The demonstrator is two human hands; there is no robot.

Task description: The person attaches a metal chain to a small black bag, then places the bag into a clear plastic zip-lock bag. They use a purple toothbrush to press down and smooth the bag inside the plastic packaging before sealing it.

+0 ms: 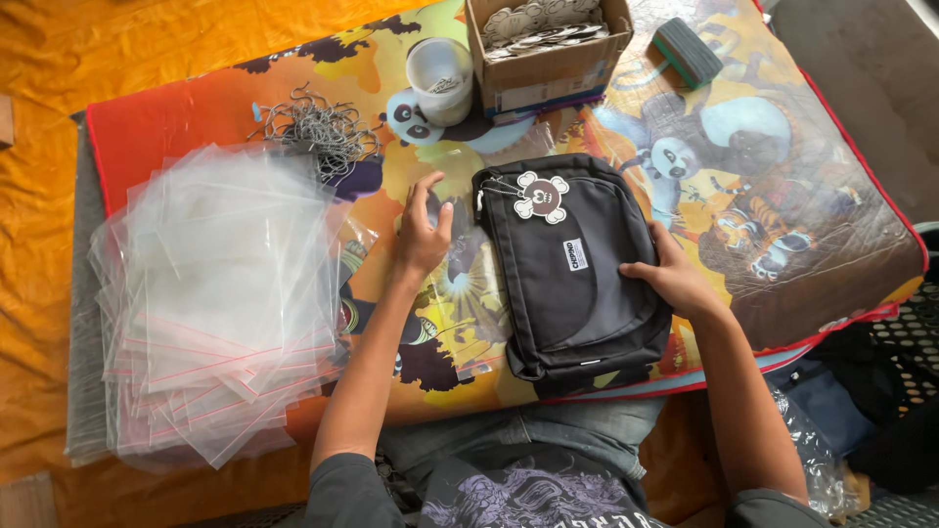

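The right hand (673,277) is laid flat on the black bag (570,266), its fingers spread and pressed on the bag's right part; nothing is pinched. The left hand (423,235) is rested open, fingers loosely spread, on the printed mat (802,244) just left of the bag, apart from it and with nothing held. The bag is laid on the mat, directly before the person, and a white skull-shaped tag (541,197) is hung at its upper edge.

Well left of the bag a thick stack of clear plastic bags (220,303) with red seal strips is spread out. Above and left of the bag a heap of metal hooks (318,127) is seen. Above the bag a white cup (439,78) is stood, and beside it a cardboard box (546,49) filled with more white tags. Up and right of the bag a green-and-grey block (687,51) is laid.
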